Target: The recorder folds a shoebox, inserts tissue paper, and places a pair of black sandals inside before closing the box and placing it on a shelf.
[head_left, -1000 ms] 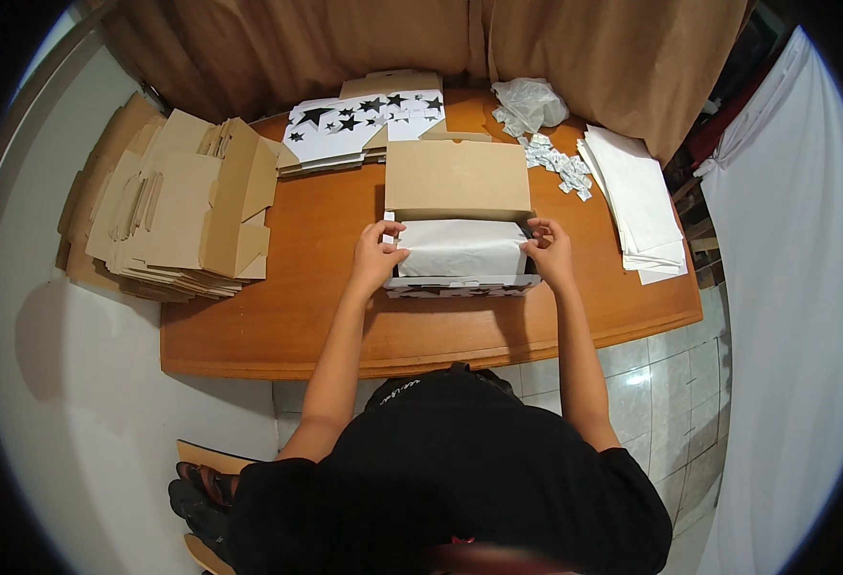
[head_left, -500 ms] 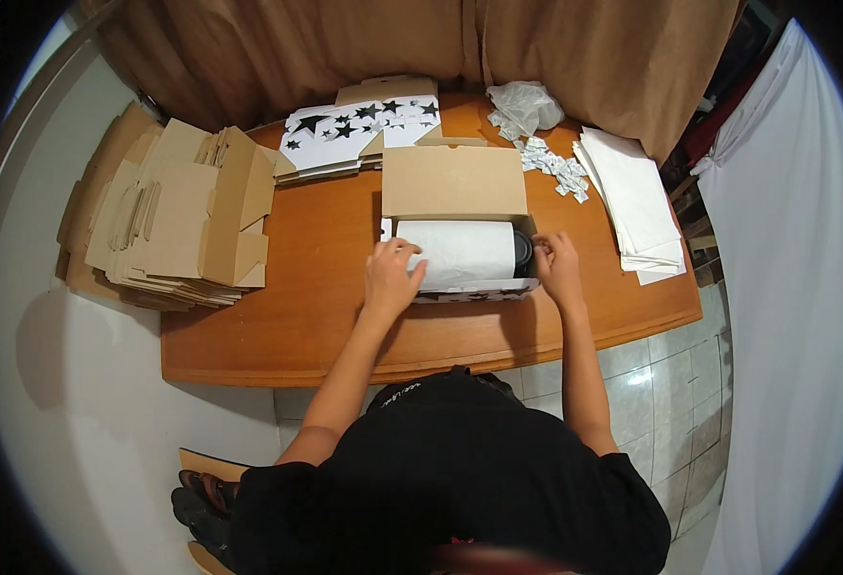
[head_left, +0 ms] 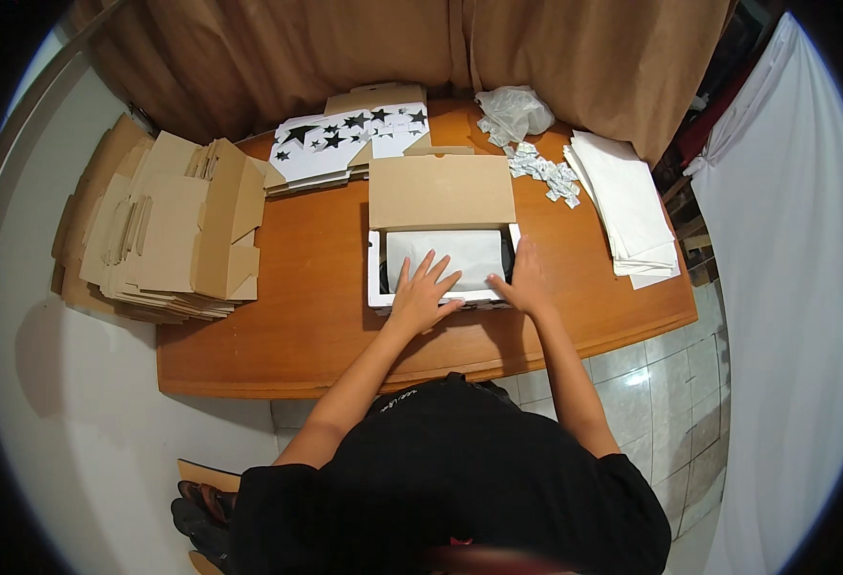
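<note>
In front of me an opened cardboard box [head_left: 440, 192] stands on the table, its brown lid raised at the back and its rim white. Inside lies a roll-shaped thing wrapped in white paper [head_left: 469, 251], with dark ends showing at both sides. My left hand [head_left: 423, 295] rests with spread fingers on the wrapped thing and the box's front edge. At the box's right wall my right hand [head_left: 527, 280] is held upright, fingers stretched out and thumb over the wrapping. Neither hand grips anything.
Folded brown cardboard boxes [head_left: 162, 220] are stacked at the left. Behind lie flat white boxes with black stars [head_left: 316, 158]. A clear plastic bag [head_left: 517, 113], small white packets [head_left: 546, 172] and a stack of white paper sheets [head_left: 623, 206] occupy the right of the wooden table [head_left: 316, 278].
My left hand has spread onto the wrapped thing. My right hand has shifted left and flattened against the box's right wall. The wrapped thing sits lower inside the box.
</note>
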The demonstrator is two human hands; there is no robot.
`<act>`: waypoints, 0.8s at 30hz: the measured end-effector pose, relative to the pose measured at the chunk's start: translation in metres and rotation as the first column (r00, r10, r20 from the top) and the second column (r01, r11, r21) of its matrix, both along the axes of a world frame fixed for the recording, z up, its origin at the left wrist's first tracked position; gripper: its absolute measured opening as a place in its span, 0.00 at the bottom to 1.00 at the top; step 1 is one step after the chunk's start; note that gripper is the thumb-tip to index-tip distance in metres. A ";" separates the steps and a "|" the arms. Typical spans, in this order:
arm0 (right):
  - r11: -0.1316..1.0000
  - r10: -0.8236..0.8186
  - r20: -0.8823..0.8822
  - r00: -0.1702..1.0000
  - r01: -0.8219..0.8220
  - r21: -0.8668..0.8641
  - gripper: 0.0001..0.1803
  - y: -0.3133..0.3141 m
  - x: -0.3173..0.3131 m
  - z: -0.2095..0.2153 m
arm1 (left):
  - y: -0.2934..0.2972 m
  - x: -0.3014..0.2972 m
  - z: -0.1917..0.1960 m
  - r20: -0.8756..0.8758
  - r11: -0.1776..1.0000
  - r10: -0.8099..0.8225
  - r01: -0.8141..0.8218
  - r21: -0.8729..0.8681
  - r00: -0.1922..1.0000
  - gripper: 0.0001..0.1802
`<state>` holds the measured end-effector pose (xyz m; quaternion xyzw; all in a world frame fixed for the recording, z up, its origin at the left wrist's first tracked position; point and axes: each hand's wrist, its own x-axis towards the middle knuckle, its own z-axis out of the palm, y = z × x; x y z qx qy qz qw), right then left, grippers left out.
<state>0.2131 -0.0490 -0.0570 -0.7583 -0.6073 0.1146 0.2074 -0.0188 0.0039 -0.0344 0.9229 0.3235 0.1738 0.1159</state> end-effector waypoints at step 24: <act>0.799 0.252 -0.903 0.348 0.452 0.397 0.32 0.108 0.031 -0.020 | -0.052 -0.050 -0.033 0.343 0.904 0.328 -0.397 0.155 0.880 0.19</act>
